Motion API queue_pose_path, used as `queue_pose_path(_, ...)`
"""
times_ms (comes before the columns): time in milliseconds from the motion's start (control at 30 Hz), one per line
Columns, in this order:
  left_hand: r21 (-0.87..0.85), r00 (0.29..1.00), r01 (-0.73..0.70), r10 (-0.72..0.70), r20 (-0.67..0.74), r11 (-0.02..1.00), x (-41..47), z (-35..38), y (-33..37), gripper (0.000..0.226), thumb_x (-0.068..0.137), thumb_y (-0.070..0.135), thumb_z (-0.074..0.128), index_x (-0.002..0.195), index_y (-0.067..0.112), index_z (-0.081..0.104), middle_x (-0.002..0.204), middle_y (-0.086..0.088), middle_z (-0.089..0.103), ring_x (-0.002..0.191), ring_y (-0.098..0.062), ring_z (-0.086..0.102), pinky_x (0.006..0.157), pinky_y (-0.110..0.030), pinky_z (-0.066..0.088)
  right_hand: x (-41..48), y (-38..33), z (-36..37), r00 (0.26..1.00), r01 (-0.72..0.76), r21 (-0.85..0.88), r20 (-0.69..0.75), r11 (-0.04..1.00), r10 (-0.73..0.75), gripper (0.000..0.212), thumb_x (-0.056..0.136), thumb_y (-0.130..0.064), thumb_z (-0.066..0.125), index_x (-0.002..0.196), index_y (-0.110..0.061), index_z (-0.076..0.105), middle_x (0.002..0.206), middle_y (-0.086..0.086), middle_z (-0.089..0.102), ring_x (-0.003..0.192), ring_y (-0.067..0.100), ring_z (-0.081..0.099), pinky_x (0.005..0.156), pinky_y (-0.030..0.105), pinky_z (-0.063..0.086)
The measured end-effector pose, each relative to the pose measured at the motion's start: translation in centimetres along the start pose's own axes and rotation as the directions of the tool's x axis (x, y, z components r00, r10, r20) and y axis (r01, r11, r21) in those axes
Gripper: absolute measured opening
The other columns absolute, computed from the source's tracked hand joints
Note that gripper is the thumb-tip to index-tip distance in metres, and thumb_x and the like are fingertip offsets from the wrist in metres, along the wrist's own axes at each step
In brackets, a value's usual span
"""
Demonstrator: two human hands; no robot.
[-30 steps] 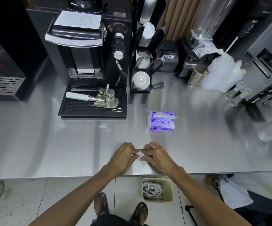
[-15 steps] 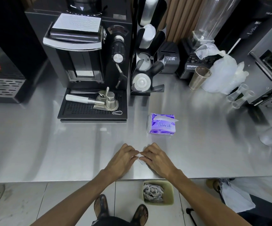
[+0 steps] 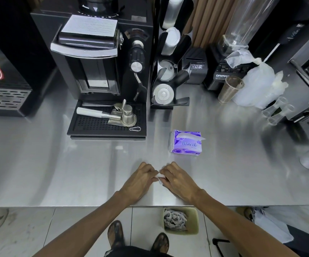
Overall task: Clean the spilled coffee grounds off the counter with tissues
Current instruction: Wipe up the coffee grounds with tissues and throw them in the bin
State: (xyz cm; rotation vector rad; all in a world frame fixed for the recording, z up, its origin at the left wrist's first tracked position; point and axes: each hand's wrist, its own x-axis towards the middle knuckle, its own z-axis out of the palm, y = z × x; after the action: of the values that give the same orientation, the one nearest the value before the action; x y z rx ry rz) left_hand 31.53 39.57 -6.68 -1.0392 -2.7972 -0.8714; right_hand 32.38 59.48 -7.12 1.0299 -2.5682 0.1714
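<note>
A small white tissue lies bunched on the steel counter near its front edge, mostly hidden by my fingers. My left hand and my right hand meet over it, fingertips curled and pinching it from both sides. A purple tissue pack with a sheet poking out sits just behind my right hand. I can make out no coffee grounds on the counter around my hands.
A black coffee machine with a drip tray holding a portafilter stands at the back left. A lid rack, a blender, a metal cup and plastic bags line the back. A green bin of used tissues stands on the floor below.
Both hands stay together on the tissue and have gathered it smaller. The view has shifted slightly; nothing else on the counter moved.
</note>
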Motion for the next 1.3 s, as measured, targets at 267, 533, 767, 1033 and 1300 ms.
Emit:
queue_pose_path(267, -0.025, 0.999, 0.033, -0.033, 0.011, 0.999, 0.4, 0.1, -0.3, 0.027, 0.094, 0.032, 0.055, 0.098, 0.012, 0.073, 0.084, 0.001, 0.059, 0.083, -0.015, 0.051, 0.079, -0.02, 0.041, -0.4, 0.6, 1.0, 0.992, 0.041, -0.016, 0.122, 0.999, -0.039, 0.03, 0.103, -0.022, 0.041, 0.104, -0.009, 0.068, 0.102, 0.006, 0.067, 0.09, 0.024, 0.059, 0.086, 0.034, 0.048)
queue_pose_path(533, -0.001, 0.998, 0.052, -0.052, -0.029, 0.999, 0.3, 0.1, 0.2, 0.01, 0.084, 0.018, 0.072, 0.093, 0.013, 0.075, 0.082, 0.004, 0.06, 0.084, -0.013, 0.056, 0.077, -0.018, 0.045, -0.6, -0.4, -1.1, 0.974, -0.192, 0.207, 0.159, 0.959, 0.16, 0.025, 0.096, -0.019, 0.057, 0.116, -0.009, 0.067, 0.097, 0.002, 0.059, 0.088, 0.017, 0.049, 0.069, 0.024, 0.051)
queue_pose_path(767, 0.128, 0.995, -0.062, 0.072, -0.076, 0.99, 0.0, 0.8, 0.4, 0.005, 0.077, 0.008, 0.074, 0.081, 0.008, 0.072, 0.079, 0.0, 0.055, 0.084, -0.015, 0.042, 0.065, -0.025, 0.049, -0.9, -1.1, -1.5, 0.967, -0.233, 0.175, 0.151, 0.957, 0.208, 0.025, 0.088, -0.021, 0.07, 0.113, -0.016, 0.069, 0.096, -0.003, 0.057, 0.085, 0.014, 0.048, 0.068, 0.015, 0.043)
queue_pose_path(1033, 0.218, 0.99, -0.072, 0.097, -0.107, 0.973, -0.5, 1.0, 0.8, 0.011, 0.083, 0.012, 0.069, 0.091, 0.005, 0.072, 0.082, -0.004, 0.055, 0.083, -0.019, 0.044, 0.067, -0.026, 0.048, -0.3, -2.3, -1.5, 0.943, -0.325, 0.174, 0.127, 0.93, 0.306, 0.007, 0.087, -0.012, 0.068, 0.091, -0.013, 0.074, 0.083, -0.002, 0.055, 0.077, 0.018, 0.048, 0.055, 0.025, 0.047)
queue_pose_path(1300, -0.025, 0.98, 0.185, -0.186, -0.072, 0.982, -0.6, 0.5, 1.4, 0.033, 0.096, 0.031, 0.049, 0.085, 0.015, 0.075, 0.088, 0.004, 0.056, 0.086, -0.013, 0.041, 0.078, -0.026, 0.044, -0.1, -3.5, -2.1, 0.885, -0.46, 0.204, 0.19, 0.864, 0.426, 0.019, 0.093, -0.02, 0.058, 0.089, -0.01, 0.074, 0.089, 0.0, 0.052, 0.08, 0.021, 0.046, 0.065, 0.027, 0.048)
